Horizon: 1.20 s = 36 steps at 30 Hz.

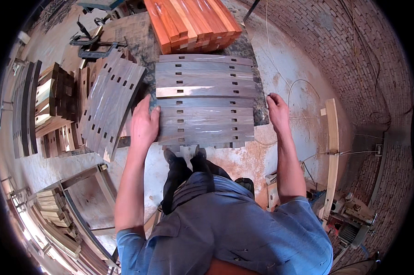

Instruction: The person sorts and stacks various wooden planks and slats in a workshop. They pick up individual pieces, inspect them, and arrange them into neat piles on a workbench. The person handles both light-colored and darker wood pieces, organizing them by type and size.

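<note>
Before me lies a row of grey-brown wooden slats (207,113), side by side, each with a small rectangular slot near either end. One slat in the middle has a pale, light-wood patch (182,91). My left hand (145,123) is at the left ends of the slats, fingers stretched and thumb apart, holding nothing; whether it touches the wood I cannot tell. Off the right ends, apart from the slats, my right hand (279,112) has its fingers curled together. A small dark spot shows at its fingertips, too small to name.
A stack of orange-red wooden bars (193,25) stands beyond the slats. More slotted slats (113,98) lean at the left, near black clamps (97,46). Further timber (56,208) is at the lower left. A long pale board (331,151) stands near the brick wall (367,59).
</note>
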Available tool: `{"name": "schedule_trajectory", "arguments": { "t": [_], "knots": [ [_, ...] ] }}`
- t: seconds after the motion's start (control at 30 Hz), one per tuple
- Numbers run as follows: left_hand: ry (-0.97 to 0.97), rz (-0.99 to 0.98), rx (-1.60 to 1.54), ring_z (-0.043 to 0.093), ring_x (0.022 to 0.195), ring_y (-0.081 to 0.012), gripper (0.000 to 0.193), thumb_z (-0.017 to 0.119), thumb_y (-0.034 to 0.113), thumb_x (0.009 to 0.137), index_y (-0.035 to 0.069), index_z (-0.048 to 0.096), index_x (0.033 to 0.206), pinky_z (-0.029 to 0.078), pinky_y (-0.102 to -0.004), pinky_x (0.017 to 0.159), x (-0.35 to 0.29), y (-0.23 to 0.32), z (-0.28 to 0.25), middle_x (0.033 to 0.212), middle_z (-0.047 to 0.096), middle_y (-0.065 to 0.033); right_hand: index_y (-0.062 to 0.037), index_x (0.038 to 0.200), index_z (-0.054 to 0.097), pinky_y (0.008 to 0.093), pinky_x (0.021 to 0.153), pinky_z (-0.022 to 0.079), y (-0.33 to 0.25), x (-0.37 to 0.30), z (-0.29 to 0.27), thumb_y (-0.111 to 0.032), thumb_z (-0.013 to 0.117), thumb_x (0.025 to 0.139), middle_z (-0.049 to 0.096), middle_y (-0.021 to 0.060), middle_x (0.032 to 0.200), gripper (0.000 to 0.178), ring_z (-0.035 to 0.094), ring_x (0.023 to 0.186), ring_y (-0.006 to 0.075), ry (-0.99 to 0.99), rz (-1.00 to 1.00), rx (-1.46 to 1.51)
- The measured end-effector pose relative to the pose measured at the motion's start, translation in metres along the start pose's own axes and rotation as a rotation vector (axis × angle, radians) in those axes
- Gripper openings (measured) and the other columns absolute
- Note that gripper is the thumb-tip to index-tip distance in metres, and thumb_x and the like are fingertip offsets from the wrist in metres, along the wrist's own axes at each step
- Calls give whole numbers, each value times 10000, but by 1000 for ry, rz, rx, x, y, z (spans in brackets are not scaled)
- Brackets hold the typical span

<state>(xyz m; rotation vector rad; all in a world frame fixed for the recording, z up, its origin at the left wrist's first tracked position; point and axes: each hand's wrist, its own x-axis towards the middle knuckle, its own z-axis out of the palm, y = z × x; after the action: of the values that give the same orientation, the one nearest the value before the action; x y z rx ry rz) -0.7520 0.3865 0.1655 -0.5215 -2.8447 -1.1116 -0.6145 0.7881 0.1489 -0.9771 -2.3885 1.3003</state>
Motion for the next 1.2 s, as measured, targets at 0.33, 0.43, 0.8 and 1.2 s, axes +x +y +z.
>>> {"name": "schedule_trajectory", "arguments": {
  "t": [0.33, 0.43, 0.8, 1.2],
  "knots": [
    [-55, -222, -26, 578, 1044, -402, 349, 500, 252, 924, 31, 636, 1157, 443, -443, 926, 28, -14, 42, 1080, 619, -269, 48, 1120, 629, 406, 896, 449, 14, 21, 47, -304, 529, 919, 641, 274, 1054, 417, 601, 1018, 390, -130, -37, -48],
    [-72, -252, -56, 575, 1059, -396, 349, 500, 253, 921, 28, 643, 1147, 441, -440, 931, 31, -11, 40, 1079, 626, -269, 58, 1140, 618, 413, 919, 434, 16, 26, 47, -306, 523, 919, 623, 296, 1076, 436, 576, 1051, 413, -145, -49, -106],
    [144, -504, -716, 586, 828, -77, 234, 617, 157, 929, -5, 674, 1088, 480, -233, 670, -17, 14, 5, 929, 679, -53, 42, 1196, 611, 283, 667, 532, -25, -14, 40, -178, 558, 957, 650, 114, 1002, 329, 615, 811, 152, -31, 100, 480],
    [349, -472, -1269, 623, 913, -140, 345, 570, 35, 933, -11, 530, 1273, 536, -253, 733, -57, -4, -53, 1114, 620, -103, -13, 1212, 550, 364, 755, 566, -78, -17, 74, -76, 483, 980, 624, 96, 1037, 250, 627, 884, 184, -360, 96, 1017]
  ]
}}
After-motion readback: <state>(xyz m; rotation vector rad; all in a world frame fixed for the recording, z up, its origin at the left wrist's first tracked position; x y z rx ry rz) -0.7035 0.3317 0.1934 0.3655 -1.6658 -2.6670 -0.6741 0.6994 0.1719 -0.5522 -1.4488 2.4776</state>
